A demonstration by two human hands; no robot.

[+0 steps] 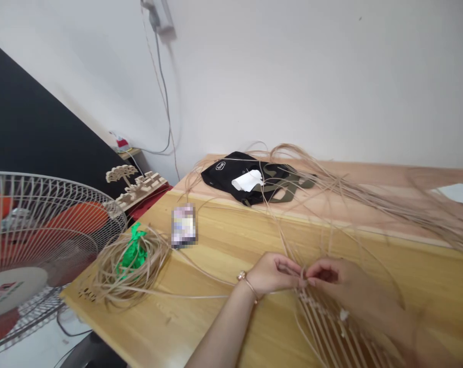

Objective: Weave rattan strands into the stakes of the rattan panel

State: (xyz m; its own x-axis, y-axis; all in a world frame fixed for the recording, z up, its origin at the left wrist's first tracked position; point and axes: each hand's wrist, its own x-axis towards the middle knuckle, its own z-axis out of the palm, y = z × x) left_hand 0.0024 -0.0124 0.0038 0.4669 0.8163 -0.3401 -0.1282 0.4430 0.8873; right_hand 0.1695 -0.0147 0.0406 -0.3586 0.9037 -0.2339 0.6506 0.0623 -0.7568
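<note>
A partly woven piece of thin tan strands (319, 322) lies on the wooden table (224, 235) at the lower right, its loose ends fanning up and away. At its upper left edge my left hand (275, 273), with a bracelet at the wrist, pinches a strand between thumb and index finger. Right beside it my right hand (341, 281) pinches the same spot, its fingertips nearly touching the left ones. Its forearm passes over the weave and hides part of it. One strand runs left from my hands.
A coil of strands (151, 276) with green plastic (134, 253) sits at the table's left, beside a fan (51, 230). A blurred-out packet (183, 225) lies nearby. Behind are a black bag (227, 176), white paper (248, 180) and long loose strands (369, 197).
</note>
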